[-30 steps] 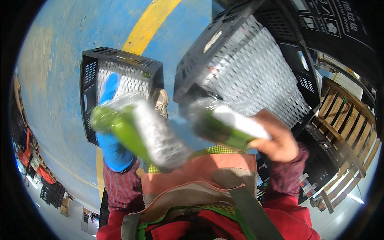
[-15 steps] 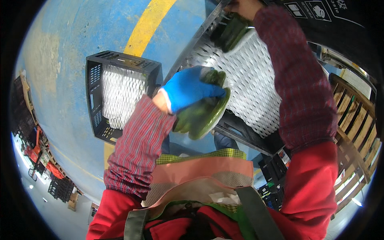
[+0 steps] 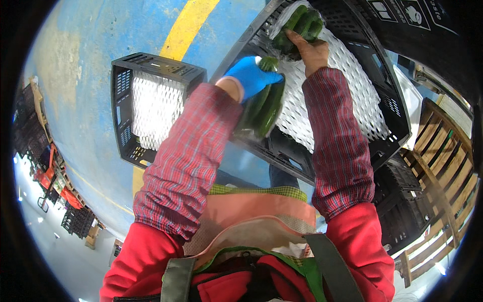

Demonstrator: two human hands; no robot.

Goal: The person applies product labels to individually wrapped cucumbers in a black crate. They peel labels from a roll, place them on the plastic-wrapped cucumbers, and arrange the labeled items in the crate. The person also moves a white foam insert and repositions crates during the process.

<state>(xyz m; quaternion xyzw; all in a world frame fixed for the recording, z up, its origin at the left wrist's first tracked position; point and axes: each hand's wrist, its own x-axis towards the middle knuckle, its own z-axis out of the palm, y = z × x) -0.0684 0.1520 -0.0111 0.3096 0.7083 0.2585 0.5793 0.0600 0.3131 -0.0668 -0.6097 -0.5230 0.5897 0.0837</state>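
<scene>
My left hand [image 3: 249,76], in a blue glove, is closed around a clear-wrapped pack of cucumbers [image 3: 260,110]. It holds this pack slanted above the near left edge of a large black crate [image 3: 375,55]. White foam netting [image 3: 347,88] lines that crate. My bare right hand [image 3: 313,53] grips another pack of cucumbers [image 3: 304,24] at the crate's far end, thumb across the dark green vegetables. The wrap catches the light around it. Whether this second pack rests on the netting, I cannot tell.
On the blue floor to the left sits a smaller black crate [image 3: 156,63] with white foam netting [image 3: 157,108] inside. A wooden pallet [image 3: 443,151] stands at the right, near stacked black crates [image 3: 400,201]. A black panel with white pictograms [image 3: 402,15] is at the upper right.
My right hand and forearm have moved left and nearer, bringing the hand into full view. My left hand has shifted up with its pack, now more upright. The large crate appears turned in view.
</scene>
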